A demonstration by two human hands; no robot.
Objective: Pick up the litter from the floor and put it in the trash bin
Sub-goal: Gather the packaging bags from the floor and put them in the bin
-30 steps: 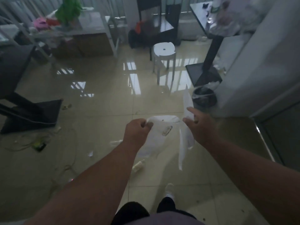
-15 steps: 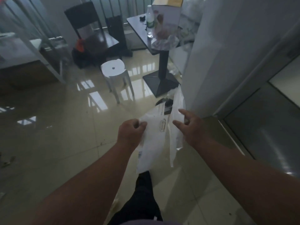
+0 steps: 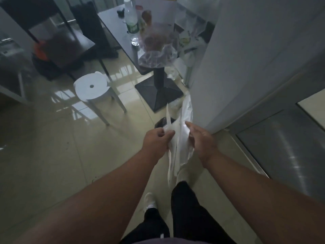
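Glossy beige floor point(image 3: 52, 155) tiles fill the dim room, both hands holding white litter at frame centre.
Left hand point(image 3: 156, 140) has its grip closed on the crumpled white plastic bag point(image 3: 179, 145); right hand point(image 3: 202, 138) pinches its other side, fingers curled on it. Behind the bag, the dark trash bin point(image 3: 161, 123) peeks out, mostly hidden. A white stool point(image 3: 91, 88) stands at centre left, and a black surface point(image 3: 116, 27) carrying a bottle point(image 3: 131, 23) at upper centre.
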